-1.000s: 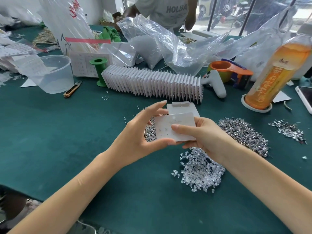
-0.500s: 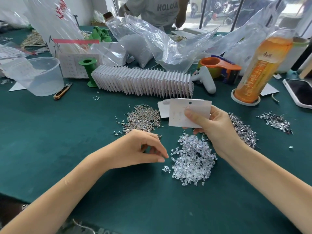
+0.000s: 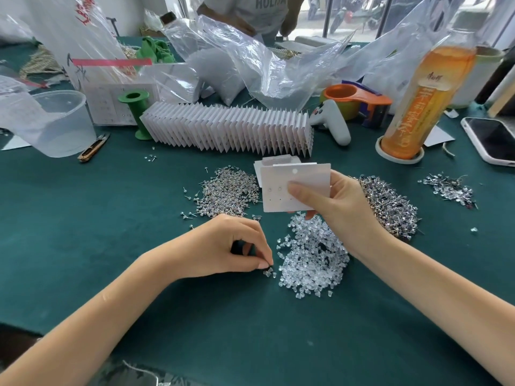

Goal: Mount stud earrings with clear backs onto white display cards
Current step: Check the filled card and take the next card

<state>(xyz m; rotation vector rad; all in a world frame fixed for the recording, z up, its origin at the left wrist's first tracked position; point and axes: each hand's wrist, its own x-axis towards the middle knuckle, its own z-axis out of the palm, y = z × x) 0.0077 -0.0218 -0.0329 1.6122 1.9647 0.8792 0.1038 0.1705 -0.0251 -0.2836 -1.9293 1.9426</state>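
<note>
My right hand [image 3: 341,208] holds a white display card [image 3: 299,181] upright over the green table, thumb across its face; small studs show in its lower left. My left hand [image 3: 223,246] is down on the cloth, thumb and forefinger pinching a clear back [image 3: 268,270] at the left edge of the pile of clear backs [image 3: 313,260]. A heap of stud earrings [image 3: 228,193] lies behind my left hand. A second heap of studs [image 3: 390,207] lies behind my right wrist. More blank cards [image 3: 262,168] lie flat behind the held one.
A long row of finished cards [image 3: 228,129] stands across the middle. Behind it are clear plastic bags [image 3: 250,59], a green spool [image 3: 136,112], a clear tub [image 3: 55,121], a tape dispenser [image 3: 359,101], an orange drink bottle [image 3: 429,96], a phone [image 3: 490,140], and a person at the far edge.
My left hand let go of the card, dropped to the table and pinched a clear back at the pile's edge. My right hand kept the card and raised it slightly.
</note>
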